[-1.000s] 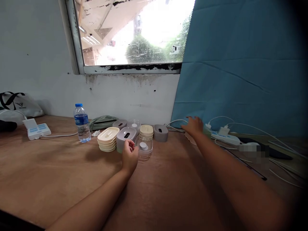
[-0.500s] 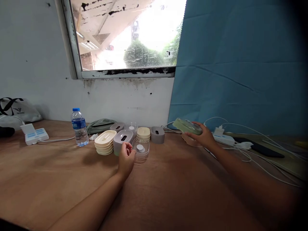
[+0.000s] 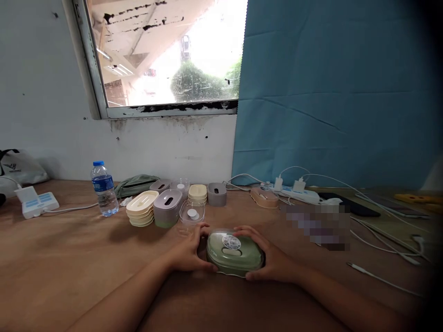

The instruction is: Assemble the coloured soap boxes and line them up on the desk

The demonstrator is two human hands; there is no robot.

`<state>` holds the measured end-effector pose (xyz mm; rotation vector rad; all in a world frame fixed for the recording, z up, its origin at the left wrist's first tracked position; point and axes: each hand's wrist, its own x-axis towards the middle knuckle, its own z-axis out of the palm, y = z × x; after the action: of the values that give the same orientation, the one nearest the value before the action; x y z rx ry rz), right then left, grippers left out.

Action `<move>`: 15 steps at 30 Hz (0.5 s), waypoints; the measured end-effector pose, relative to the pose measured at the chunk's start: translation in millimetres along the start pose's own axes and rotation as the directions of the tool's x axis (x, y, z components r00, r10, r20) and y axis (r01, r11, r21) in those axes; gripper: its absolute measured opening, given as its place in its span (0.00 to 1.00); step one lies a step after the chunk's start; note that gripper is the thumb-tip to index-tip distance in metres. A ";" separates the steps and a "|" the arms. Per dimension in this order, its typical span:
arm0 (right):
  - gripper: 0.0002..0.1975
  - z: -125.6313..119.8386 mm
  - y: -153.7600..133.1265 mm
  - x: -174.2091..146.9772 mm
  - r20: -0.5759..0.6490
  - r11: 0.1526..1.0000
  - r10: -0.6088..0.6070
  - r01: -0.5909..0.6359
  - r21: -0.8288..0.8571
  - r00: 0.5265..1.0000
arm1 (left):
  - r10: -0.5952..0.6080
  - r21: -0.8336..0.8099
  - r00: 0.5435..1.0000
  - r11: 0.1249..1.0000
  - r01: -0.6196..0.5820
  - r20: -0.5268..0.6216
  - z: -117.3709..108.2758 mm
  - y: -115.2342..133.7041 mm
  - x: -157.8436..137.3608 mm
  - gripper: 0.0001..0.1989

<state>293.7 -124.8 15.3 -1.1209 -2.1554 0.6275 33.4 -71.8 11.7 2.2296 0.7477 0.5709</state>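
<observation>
A green oval lidded box (image 3: 238,263) with a clear cover and a round printed sticker rests on the table in front of me. My left hand (image 3: 189,249) is curved around its left end, thumb at the front lower edge. Around the right end wraps my right hand (image 3: 273,258), fingers on the far side and thumb at the front. Behind my left hand stand a clear box (image 3: 192,213) with a white round piece, a lilac slotted box (image 3: 168,213) and a stack of cream trays (image 3: 141,213).
Farther back are another cream stack (image 3: 197,194), a grey slotted box (image 3: 217,195) and a peach tray (image 3: 264,198). A water bottle (image 3: 104,191) stands left, near a green pouch (image 3: 134,185). Power strips (image 3: 301,194) and white cables spread along the right, beside a pixelated patch.
The green box has come from the back right to the table before me in my right hand. My left hand has left the lilac box and closed on the green box's left end.
</observation>
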 end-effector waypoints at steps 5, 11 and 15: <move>0.32 2.0 0.7 -0.6 -0.073 0.994 -0.006 0.014 0.109 0.997 | 0.014 0.033 1.000 0.999 -0.014 -0.016 -0.6 -3.4 1.2 0.44; 0.20 2.3 27.0 10.9 -0.358 0.832 0.418 -0.194 0.519 0.835 | 0.083 0.139 0.996 0.987 -0.078 -0.028 -2.2 -3.2 -1.9 0.45; 0.14 -5.3 39.2 14.6 -0.442 0.702 0.575 -0.137 0.699 0.689 | 0.252 0.305 0.953 0.933 -0.192 -0.169 -7.5 7.7 -3.3 0.32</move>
<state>312.3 -91.3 -2.1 -1.1728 -0.9879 0.8976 29.3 -74.9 21.7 2.5730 0.7204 0.8636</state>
